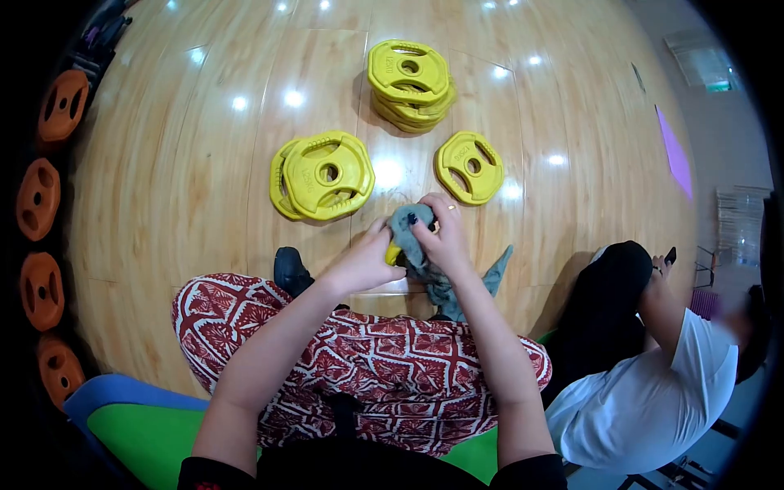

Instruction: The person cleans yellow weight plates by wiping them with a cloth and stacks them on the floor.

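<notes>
My left hand point(369, 260) is closed on a yellow weight plate point(393, 252), of which only a small part shows. A grey-green cloth point(411, 233) covers most of that plate. My right hand point(443, 237), with dark nails and a ring, is closed on the cloth and presses it against the plate. The cloth's loose end point(492, 273) hangs down to the right, over my lap. Beyond my hands, a yellow plate point(469, 167) lies alone on the floor. To its left, another yellow plate point(304, 181) rests on at least one more.
A taller stack of yellow plates point(408, 73) stands farther off. Orange plates point(38, 199) line the left side. Green point(147, 441) and blue mats point(122, 390) lie under me. A person in a white shirt point(645, 408) sits at my right, holding a phone point(670, 256).
</notes>
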{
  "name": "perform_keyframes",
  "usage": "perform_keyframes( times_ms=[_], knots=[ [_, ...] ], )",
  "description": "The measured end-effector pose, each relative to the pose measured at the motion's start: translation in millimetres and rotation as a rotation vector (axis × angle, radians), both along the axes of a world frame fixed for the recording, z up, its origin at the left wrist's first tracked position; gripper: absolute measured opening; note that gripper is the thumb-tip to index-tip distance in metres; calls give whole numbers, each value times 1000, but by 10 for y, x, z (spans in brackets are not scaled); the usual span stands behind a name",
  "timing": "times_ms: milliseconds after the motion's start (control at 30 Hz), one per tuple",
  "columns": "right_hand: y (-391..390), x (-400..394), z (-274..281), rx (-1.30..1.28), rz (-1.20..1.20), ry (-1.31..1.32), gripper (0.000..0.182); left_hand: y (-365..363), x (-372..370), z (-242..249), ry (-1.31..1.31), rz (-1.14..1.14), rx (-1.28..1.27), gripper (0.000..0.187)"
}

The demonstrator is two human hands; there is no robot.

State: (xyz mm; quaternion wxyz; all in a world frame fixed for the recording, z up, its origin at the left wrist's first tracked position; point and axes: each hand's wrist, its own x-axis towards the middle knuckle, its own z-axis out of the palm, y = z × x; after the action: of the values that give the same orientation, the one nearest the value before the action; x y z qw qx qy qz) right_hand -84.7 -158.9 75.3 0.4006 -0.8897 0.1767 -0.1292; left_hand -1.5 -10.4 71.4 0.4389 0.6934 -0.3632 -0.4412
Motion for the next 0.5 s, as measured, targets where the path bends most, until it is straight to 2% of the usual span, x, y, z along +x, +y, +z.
perform_keyframes(
  times_ms=[33, 200, 233, 267, 333, 400, 433, 467, 500],
  knots=[
    [-14, 8, -9, -2, -29, -46, 26, 5, -9, 0, -28, 25, 35, 75],
    [-111, -15, -126, -35, -62, -144, 14, 80, -32, 12, -152, 65, 10, 59],
    [-156, -45, -187, 142, -168, -56, 14, 81, -21, 129, -64, 40, 87, 51],
    [-200, -73, -249, 321, -270, 32, 14, 92, -30, 138, -84, 29, 91, 51],
    [-136, -67, -97, 289, -251, 48, 14, 111, -50, 137, -179, 2, 47, 48],
    [8, -68, 15, 73, -270, -196, 18, 159, -37, 130, -203, -33, 20, 47],
    [59, -87, 92, -89, -247, -201, 27, 187, -15, 119, -206, -70, 40, 46],
    [159, -133, 164, -101, -288, -112, 32, 225, 7, 109, -208, -105, 61, 46],
    [247, -184, 233, -47, -228, -33, 32, 269, 28, 127, -220, -120, 67, 46]
  ],
)
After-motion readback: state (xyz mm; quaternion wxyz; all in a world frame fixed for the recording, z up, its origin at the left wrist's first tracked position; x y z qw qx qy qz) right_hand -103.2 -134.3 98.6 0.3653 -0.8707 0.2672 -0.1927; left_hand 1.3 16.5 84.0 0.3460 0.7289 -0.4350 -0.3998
